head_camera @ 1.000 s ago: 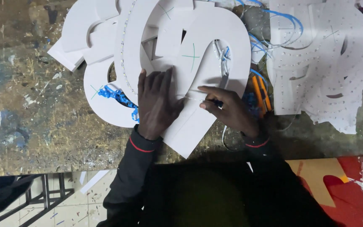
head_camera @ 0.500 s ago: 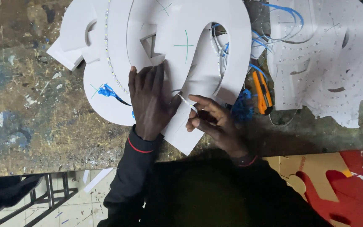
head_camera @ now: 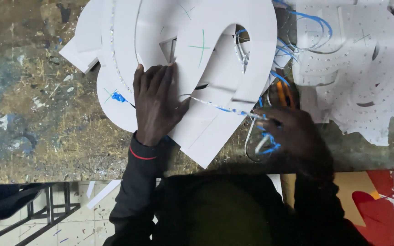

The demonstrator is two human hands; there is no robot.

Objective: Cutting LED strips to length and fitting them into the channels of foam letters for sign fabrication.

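The left hand (head_camera: 156,102) lies flat and open, fingers spread, pressing down on a big white cut-out letter (head_camera: 206,59) that sits on top of a loose stack of similar white shapes on the paint-spattered tabletop (head_camera: 37,118). The right hand (head_camera: 292,132) is off to the side, near the tabletop's front edge, pinched closed around the end of a thin light strip (head_camera: 215,105) with blue wire (head_camera: 265,146) trailing from it. The strip runs taut from that grip back across the letter toward the left hand.

From where I stand, the strip looks like the weak point. It is stretched in the air between the two hands, and a sharp tug could kink it, peel it off wherever it is already stuck, or snap a joint where the blue wire meets it. The letter itself rests on an uneven pile, with its lower corner hanging past the shapes beneath, so if the flat palm lets up, the sideways pull could swing or slide the piece. More blue wire (head_camera: 306,23) loops loosely between this letter and the dotted white panel (head_camera: 361,68) to the right; the strip could snag there. An orange-handled tool (head_camera: 281,93) lies just beside the right hand and could get knocked.
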